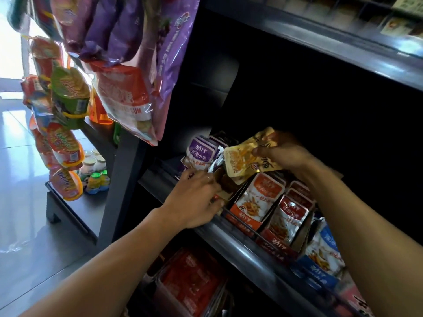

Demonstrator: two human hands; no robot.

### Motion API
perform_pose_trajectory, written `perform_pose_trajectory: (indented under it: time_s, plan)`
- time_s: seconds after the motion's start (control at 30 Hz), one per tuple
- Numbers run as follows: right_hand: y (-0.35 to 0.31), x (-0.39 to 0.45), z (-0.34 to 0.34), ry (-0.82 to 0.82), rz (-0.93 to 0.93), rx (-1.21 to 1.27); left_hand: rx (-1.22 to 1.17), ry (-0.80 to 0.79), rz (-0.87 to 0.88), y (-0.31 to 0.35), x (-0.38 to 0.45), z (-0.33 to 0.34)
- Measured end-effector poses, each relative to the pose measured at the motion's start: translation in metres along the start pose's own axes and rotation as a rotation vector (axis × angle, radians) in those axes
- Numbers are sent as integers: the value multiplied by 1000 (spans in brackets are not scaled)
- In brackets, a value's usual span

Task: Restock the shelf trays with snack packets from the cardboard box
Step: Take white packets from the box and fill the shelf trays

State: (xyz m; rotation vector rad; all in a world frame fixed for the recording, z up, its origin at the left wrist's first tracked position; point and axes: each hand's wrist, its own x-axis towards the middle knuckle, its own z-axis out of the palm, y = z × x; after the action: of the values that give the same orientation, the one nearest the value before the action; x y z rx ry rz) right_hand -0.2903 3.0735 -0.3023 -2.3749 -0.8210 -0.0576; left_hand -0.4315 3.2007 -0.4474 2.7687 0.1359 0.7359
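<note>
Left hand (196,197) curls over shelf rail (240,245), grip unclear. Right hand (281,152) pinches yellow packets (242,161) above orange tray (251,202); purple packets (201,154) adjacent, hanging bags (128,65) crowd left.

The setting is a retail shop. A dark metal shelf (240,245) carries rows of display trays (246,221) filled with identical snack packets (258,197), sorted by colour. Large snack bags (128,97) hang on a rack at the aisle end. Multipacks of small bottles (96,172) stand on a low platform (75,209) above a tiled floor (20,202).
</note>
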Motion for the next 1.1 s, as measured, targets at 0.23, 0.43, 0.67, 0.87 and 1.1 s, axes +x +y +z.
perform_pose_trajectory:
  time_s: [0.23, 0.43, 0.67, 0.87, 1.1]
  plan:
    - [3, 32, 28, -203, -59, -398, -33, 59, 61, -8, -3, 10]
    - [10, 48, 53, -235, -31, -427, -47, 47, 99, -13, -3, 12]
    - [27, 56, 47, -270, -24, -514, -37, 23, 106, -16, -6, 14]
    - [38, 67, 49, -201, -67, -491, -48, 37, 84, -14, -6, 15]
    - [45, 73, 59, -122, -41, -455, -38, 9, 92, -15, -5, 14]
